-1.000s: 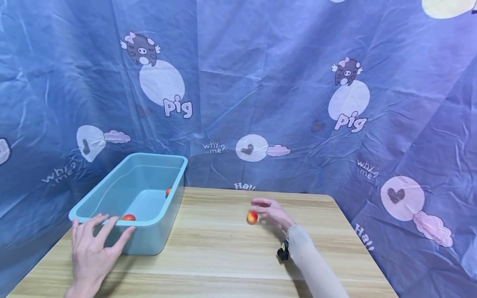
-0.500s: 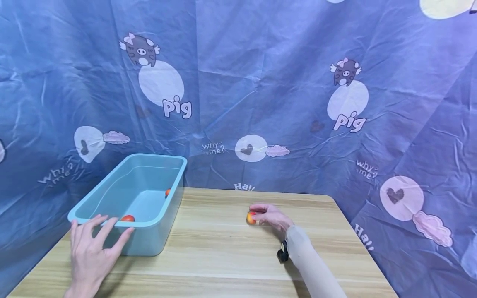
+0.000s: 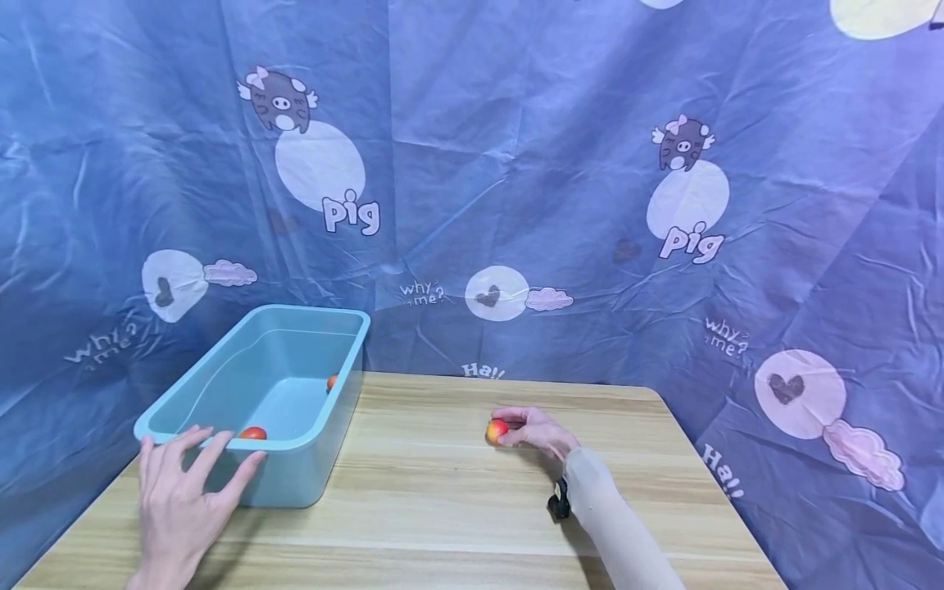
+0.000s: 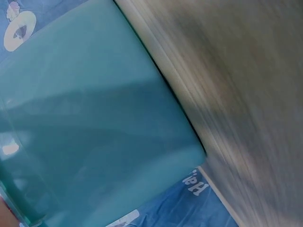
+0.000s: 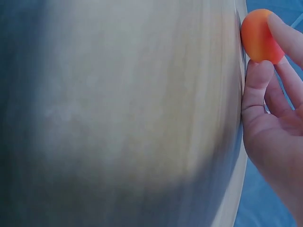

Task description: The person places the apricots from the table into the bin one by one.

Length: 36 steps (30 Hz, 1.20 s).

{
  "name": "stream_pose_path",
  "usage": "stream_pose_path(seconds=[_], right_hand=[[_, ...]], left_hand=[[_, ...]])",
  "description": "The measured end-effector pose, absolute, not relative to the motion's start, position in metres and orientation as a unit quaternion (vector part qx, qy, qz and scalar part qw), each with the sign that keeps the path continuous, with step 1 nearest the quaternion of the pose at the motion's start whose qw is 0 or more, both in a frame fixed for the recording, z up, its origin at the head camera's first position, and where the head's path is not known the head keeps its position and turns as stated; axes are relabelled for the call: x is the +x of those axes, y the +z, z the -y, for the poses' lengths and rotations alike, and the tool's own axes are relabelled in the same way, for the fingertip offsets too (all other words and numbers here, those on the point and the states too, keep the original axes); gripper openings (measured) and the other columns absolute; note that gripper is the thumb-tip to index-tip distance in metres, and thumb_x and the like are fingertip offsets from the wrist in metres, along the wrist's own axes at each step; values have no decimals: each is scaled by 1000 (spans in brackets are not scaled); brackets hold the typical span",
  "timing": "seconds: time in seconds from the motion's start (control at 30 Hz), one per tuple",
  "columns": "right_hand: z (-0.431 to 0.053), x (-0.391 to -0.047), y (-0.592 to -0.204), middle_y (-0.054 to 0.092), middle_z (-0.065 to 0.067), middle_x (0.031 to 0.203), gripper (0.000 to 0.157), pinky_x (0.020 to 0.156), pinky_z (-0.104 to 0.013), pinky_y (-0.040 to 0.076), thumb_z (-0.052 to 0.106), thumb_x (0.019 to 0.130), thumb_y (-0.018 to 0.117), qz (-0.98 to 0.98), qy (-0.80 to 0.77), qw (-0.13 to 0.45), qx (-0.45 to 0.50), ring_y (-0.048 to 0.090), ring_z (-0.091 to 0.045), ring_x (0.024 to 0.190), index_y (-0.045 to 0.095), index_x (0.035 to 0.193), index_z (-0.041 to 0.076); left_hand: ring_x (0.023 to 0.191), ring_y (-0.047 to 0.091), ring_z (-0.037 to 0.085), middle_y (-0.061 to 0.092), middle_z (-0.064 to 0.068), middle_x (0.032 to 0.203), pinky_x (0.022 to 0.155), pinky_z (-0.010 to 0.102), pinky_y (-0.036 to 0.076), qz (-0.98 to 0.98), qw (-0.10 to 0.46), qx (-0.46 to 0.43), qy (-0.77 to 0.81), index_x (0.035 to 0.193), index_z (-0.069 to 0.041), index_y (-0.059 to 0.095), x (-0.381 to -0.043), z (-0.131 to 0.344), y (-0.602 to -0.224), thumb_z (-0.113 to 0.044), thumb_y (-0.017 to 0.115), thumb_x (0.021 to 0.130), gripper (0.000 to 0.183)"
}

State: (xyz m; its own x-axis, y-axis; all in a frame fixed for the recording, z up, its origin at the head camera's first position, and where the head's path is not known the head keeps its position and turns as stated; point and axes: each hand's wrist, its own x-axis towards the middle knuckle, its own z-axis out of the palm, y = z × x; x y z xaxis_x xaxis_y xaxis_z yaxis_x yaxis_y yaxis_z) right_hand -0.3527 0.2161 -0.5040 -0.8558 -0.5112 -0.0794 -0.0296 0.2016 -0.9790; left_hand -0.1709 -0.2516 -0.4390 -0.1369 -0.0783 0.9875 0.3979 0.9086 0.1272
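Observation:
My right hand [image 3: 542,432] reaches over the wooden table, its thumb and fingers pinching a small round red-and-yellow fruit [image 3: 496,431]. In the right wrist view the fruit [image 5: 259,38] sits low, right by the tabletop, with the thumb beneath it and a finger across its side. On the left, my left hand [image 3: 177,492] rests on the near rim of a light blue plastic bin [image 3: 295,475], fingers spread and fairly straight. Inside the bin lie a red fruit [image 3: 254,433] near the front and another red fruit [image 3: 332,382], partly hidden by the right wall.
The wooden table [image 3: 428,524] reaches back to a blue printed curtain [image 3: 457,164], which also hangs along both sides. A small black device [image 3: 559,500] is strapped at my right wrist. The bin's tall side wall [image 4: 94,109] fills much of the left wrist view.
My right thumb and fingers have closed around the fruit, which has barely shifted on the table. The left hand and the bin stay in place.

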Motion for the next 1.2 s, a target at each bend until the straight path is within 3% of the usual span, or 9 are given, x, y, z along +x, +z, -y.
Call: stream_pose_path(seconds=[0.27,0.7,0.9,1.2], right_hand=[[-209,-352,-500,57,-8,121,56,90,-29,41,7,71,75,-803,-528,193,-197,53,-18,104,54,123,5],[-209,-349,-501,61,-17,108,43,81,-27,44,2,74,71,-794,-544,173,-210,57,-18,93,57,115,-5],[-210,-353,-504,65,-9,104,44,81,-27,45,11,74,74,-801,-544,161,-193,58,-15,91,60,114,-1],[-207,-354,-497,66,-9,100,50,60,-26,46,22,77,72,-788,-571,157,-171,61,-18,78,57,119,0]], left_hand=[[92,56,39,61,22,87,99,60,20,734,644,-111,-186,81,-4,68,-172,254,-441,-62,64,69,60],[92,55,40,61,22,88,99,59,20,737,641,-110,-183,81,-4,68,-172,255,-442,-63,64,69,60],[91,55,40,60,22,88,99,60,20,741,637,-107,-181,81,-4,68,-170,257,-443,-63,63,70,60],[89,55,40,61,22,88,98,60,21,738,643,-109,-174,81,-4,68,-171,254,-441,-63,62,71,60]])
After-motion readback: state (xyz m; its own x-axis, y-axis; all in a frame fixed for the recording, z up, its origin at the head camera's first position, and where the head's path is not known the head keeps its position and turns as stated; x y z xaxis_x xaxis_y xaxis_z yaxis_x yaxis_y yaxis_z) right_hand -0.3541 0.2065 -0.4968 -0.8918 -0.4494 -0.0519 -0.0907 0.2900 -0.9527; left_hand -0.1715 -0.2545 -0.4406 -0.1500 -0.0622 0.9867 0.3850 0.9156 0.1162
